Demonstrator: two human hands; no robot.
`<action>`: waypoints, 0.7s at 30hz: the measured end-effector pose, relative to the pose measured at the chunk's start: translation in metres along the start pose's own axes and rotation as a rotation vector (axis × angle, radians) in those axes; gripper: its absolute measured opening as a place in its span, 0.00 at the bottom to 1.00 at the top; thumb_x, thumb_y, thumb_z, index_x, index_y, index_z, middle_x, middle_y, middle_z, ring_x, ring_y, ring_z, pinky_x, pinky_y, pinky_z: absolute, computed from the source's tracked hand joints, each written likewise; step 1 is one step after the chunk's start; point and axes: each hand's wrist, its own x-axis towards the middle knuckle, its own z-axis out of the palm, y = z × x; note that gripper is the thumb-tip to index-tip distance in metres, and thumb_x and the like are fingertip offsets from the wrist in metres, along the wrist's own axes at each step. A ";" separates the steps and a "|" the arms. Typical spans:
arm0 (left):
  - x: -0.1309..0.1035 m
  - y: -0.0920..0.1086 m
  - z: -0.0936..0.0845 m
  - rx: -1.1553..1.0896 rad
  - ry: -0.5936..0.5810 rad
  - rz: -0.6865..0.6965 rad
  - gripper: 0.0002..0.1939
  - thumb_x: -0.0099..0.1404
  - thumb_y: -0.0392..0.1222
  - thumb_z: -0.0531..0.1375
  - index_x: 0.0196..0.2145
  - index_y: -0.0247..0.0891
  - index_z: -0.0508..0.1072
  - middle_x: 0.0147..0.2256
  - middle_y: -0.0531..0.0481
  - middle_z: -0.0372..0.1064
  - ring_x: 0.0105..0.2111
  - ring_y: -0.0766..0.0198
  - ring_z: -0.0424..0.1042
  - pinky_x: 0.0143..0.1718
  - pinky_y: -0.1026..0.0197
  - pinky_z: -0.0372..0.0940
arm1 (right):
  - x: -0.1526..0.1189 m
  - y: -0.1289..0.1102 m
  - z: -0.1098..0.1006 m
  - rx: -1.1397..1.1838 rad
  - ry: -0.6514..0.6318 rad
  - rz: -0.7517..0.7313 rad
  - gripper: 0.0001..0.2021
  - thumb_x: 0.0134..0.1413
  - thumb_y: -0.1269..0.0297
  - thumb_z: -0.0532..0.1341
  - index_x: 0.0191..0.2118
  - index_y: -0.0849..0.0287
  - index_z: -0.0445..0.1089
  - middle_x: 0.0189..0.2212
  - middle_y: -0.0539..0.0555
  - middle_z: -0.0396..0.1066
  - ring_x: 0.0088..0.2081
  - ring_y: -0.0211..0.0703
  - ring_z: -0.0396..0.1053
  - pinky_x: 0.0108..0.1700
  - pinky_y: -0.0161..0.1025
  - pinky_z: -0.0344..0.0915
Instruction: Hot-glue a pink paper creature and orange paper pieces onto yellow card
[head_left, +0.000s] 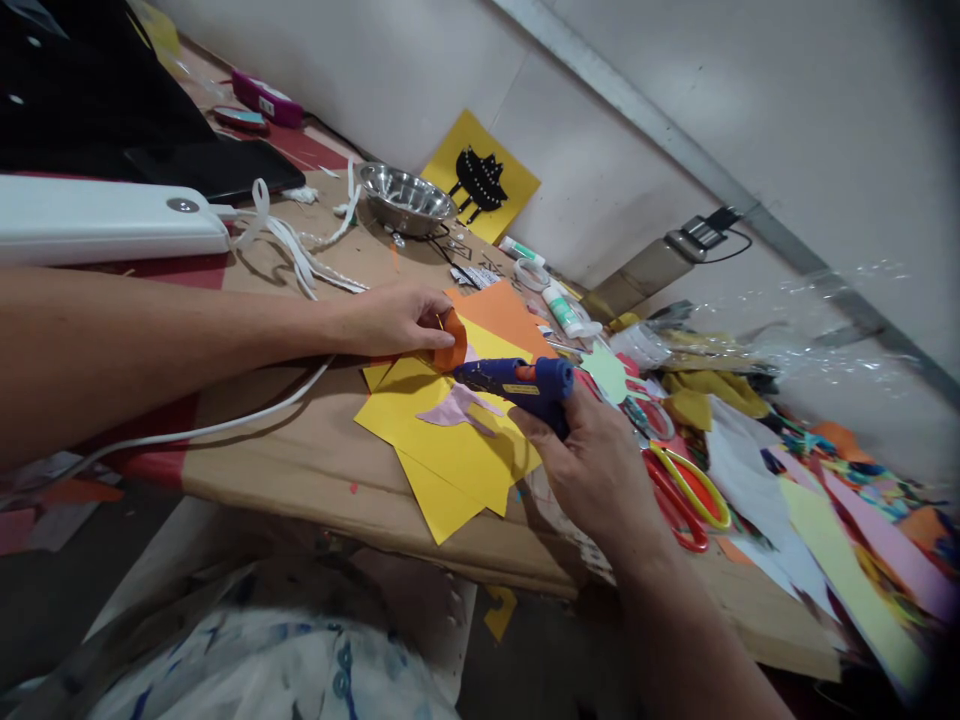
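Note:
In my right hand (600, 455) is a blue glue gun (517, 380), its nozzle pointing left. The nozzle end is close to a small curved orange piece (451, 342), which my left hand (401, 320) pinches between thumb and fingers. I cannot tell whether the nozzle touches it. Below both hands lie overlapping yellow sheets (442, 490), with a pale pink cut-out (454, 410) on top of them. An orange sheet (499, 310) lies just behind.
Yellow- and red-handled scissors (690, 490) lie right of my right hand, before piled paper scraps (847, 500). A steel bowl (405, 200), glue bottle (561, 310) and yellow card with a black cut-out (484, 175) are farther back. A white cable (247, 422) crosses the left side.

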 end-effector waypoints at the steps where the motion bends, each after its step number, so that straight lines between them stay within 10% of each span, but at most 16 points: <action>1: 0.000 0.000 0.000 -0.002 -0.006 0.000 0.11 0.63 0.44 0.57 0.36 0.37 0.77 0.34 0.51 0.78 0.36 0.65 0.75 0.39 0.65 0.65 | 0.001 -0.001 0.001 0.002 0.000 0.001 0.16 0.60 0.57 0.56 0.48 0.58 0.71 0.35 0.58 0.76 0.34 0.51 0.70 0.33 0.41 0.59; 21: 0.000 0.003 0.000 0.112 0.050 -0.072 0.14 0.64 0.45 0.58 0.41 0.36 0.77 0.36 0.50 0.78 0.36 0.63 0.73 0.41 0.63 0.64 | -0.005 0.005 0.002 0.019 0.041 -0.002 0.16 0.59 0.56 0.57 0.49 0.56 0.71 0.36 0.57 0.76 0.35 0.50 0.70 0.32 0.41 0.60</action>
